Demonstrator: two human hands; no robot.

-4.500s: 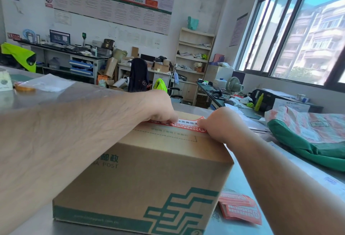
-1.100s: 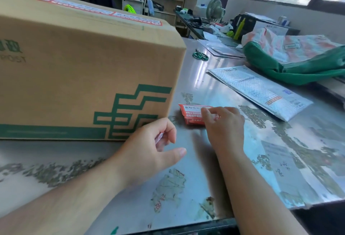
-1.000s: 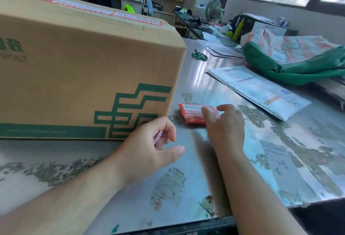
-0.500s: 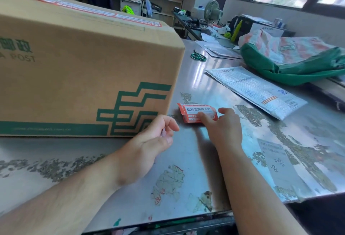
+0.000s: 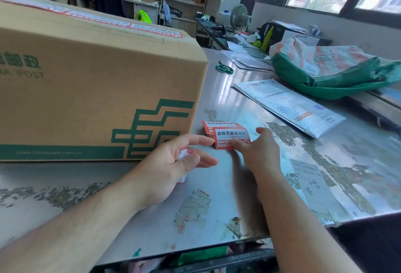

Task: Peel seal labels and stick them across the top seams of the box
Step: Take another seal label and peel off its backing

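Head view: right hand [image 5: 258, 151] has slid the top seal label [image 5: 231, 137] off the stack, fingertips pinning it, left hand [image 5: 171, 164] clutching crumpled backing [image 5: 183, 156]; peeling next.

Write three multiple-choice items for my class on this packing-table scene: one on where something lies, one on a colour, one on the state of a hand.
1. Where do the scissors lie?
A. on top of the box
B. on the table beyond the box's right end
C. in the left hand

2. What colour is the logo on the cardboard box?
A. green
B. blue
C. black

3. What is the right hand doing?
A. gripping the scissors
B. resting on the box
C. touching the stack of seal labels with its fingertips

Answers: 1 B, they sit on the metal table past the box corner. 2 A, the stepped mark is green. 3 C, its fingers press the top label's lower edge.
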